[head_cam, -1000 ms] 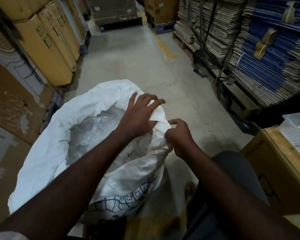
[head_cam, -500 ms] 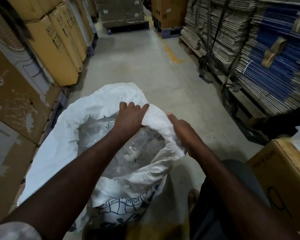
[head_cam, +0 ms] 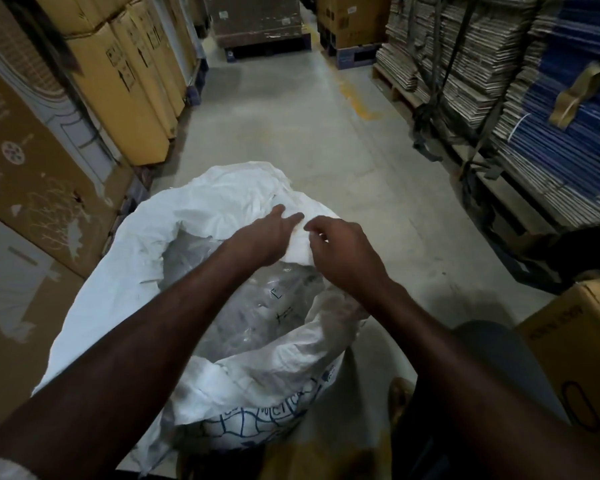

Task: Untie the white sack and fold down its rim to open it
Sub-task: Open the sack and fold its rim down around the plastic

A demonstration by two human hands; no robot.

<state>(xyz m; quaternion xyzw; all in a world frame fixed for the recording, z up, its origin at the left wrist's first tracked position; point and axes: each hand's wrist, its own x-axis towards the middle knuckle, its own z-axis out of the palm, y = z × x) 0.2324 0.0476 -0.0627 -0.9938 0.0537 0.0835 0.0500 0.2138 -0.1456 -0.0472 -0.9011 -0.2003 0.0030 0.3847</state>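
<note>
Sack: the white sack (head_cam: 194, 216) stands on the grey floor (head_cam: 291, 126) in the near middle of the aisle. Its mouth is open, and the rim is turned outward on the left and far sides.
Sack print: dark blue letters and lines are on the near outer wall of the sack, low in the view. I cannot read them.
Inside: clear plastic wrapping (head_cam: 257, 313) shows in the mouth; what it covers I cannot tell.
Left hand: the left hand (head_cam: 264, 240) reaches across the mouth and lies on the far right part of the rim. The fingers are mostly straight and rest on the white fabric.
Right hand: the right hand (head_cam: 343, 251) is just beside the left one, at the same part of the rim. Its fingers are curled and pinch a fold of the rim fabric.
Hands together: both are close, with only a small piece of white fabric between them.
Left side: tall brown cardboard boxes (head_cam: 118, 81) stand in a row along the aisle.
Right side: stacks of flattened cartons (head_cam: 465, 64), some with blue edges, stand on pallets.
Near right: one more brown box (head_cam: 582, 358) stands beside the person's knee.
</note>
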